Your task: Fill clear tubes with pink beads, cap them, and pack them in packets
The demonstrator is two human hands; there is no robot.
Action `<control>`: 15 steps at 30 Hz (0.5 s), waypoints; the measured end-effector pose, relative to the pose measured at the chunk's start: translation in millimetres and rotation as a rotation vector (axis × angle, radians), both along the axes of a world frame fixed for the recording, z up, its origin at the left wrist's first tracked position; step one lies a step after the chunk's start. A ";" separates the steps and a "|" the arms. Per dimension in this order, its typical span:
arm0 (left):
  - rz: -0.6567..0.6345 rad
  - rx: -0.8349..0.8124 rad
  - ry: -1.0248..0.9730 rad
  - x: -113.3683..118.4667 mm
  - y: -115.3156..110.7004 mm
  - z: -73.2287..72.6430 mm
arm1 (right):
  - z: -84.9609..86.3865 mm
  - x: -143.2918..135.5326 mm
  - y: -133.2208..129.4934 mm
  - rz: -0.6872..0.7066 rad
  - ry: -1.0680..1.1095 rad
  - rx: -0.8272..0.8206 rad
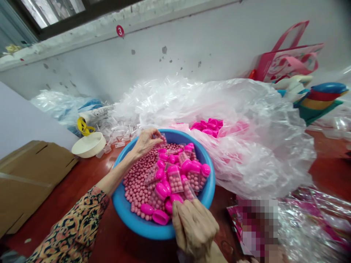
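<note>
A blue basin [120,215] holds many loose pink beads [137,179] and several small clear containers [175,180] filled with beads and topped with bright pink caps. At the basin's far side, my left hand [146,144] pinches a clear plastic container [163,139] with pink beads in it. My right hand [196,226] is closed over the near rim, fingers curled, beside a pink cap [176,198]. Whatever lies inside those fingers is hidden. Loose pink caps [160,217] rest on the beads near the front.
Behind the basin lies a large clear plastic bag [263,128] with more pink caps [208,127]. Empty clear containers [120,133], a white round dish [89,145] and yellow tape [84,126] sit left. A cardboard box [33,186] stands far left; shiny packaging [312,226] lies right.
</note>
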State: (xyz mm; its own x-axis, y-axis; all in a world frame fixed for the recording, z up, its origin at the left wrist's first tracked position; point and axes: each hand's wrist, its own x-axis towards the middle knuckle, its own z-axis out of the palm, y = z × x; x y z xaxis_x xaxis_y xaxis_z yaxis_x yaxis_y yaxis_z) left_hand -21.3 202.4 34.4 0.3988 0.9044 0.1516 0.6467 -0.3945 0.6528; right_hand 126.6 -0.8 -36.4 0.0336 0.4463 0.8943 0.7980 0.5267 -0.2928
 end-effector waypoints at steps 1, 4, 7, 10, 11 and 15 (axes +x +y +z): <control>-0.001 0.017 0.043 -6.7 -4.7 2.1 | -0.2 -0.1 0.1 -0.003 0.000 0.002; -0.047 0.047 0.198 -23.4 -19.9 2.0 | -1.8 0.6 0.4 -0.012 -0.008 0.021; -0.142 0.045 0.296 -30.5 -33.7 -6.4 | -4.7 1.9 0.5 -0.010 -0.032 0.040; -0.210 0.071 0.334 -30.5 -43.0 -13.7 | -5.9 2.7 0.3 -0.002 -0.048 0.029; -0.222 0.086 0.339 -30.0 -45.3 -14.5 | -5.4 2.5 0.1 -0.002 -0.047 0.024; -0.237 0.132 0.349 -30.3 -53.4 -13.4 | 0.1 0.6 -0.2 -0.018 -0.029 0.021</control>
